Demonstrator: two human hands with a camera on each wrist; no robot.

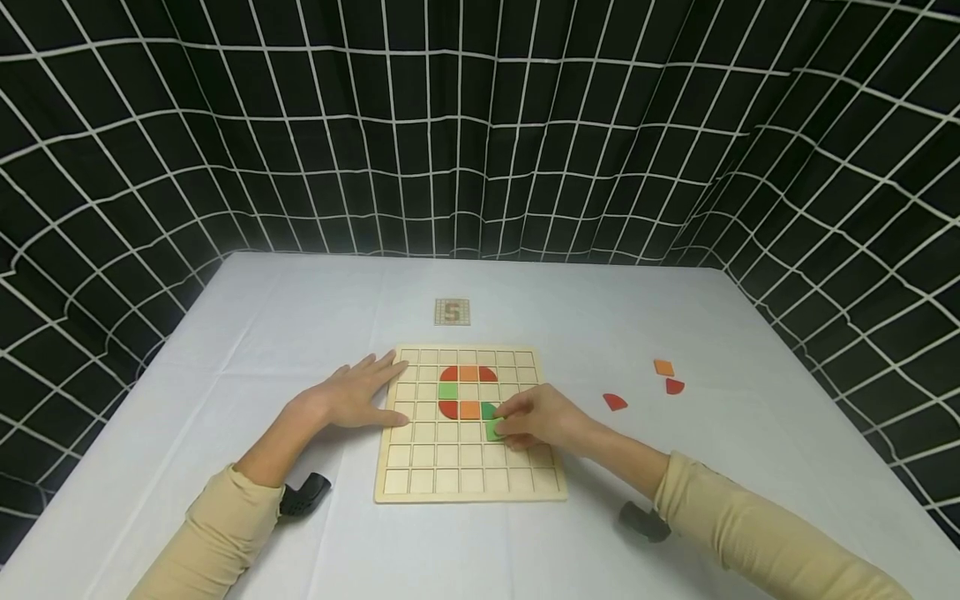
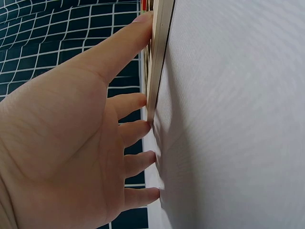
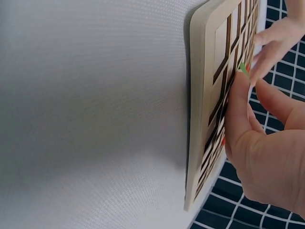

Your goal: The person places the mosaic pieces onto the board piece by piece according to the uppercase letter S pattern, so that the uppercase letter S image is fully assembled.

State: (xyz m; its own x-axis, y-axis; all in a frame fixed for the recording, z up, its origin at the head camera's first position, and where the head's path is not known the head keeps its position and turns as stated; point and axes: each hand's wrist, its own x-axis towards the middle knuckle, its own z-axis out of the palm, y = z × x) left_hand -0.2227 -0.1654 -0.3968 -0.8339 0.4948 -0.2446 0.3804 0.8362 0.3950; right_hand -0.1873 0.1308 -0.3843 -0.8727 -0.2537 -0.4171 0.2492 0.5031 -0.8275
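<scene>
A wooden grid board [image 1: 472, 498] lies on the table. Red quarter-rounds [image 1: 448, 410], orange squares [image 1: 469, 410], a light green square [image 1: 447, 390] and a dark green quarter-round [image 1: 488, 411] sit in its cells. My right hand [image 1: 546, 417] pinches a green tile [image 1: 492, 430] between thumb and fingers, just below the dark green piece; the fingers partly hide it. Only a sliver of the green tile [image 3: 243, 68] shows in the right wrist view. My left hand [image 1: 352, 395] has its fingers spread, with the thumb and a fingertip on the board's left border.
Behind the board lies a small pattern card [image 1: 452, 312] with an S- or 5-like figure. To the right are an orange square [image 1: 663, 367] and two red quarter-rounds [image 1: 615, 402]. A dark device [image 1: 306, 495] is by the left wrist, another [image 1: 643, 522] by the right.
</scene>
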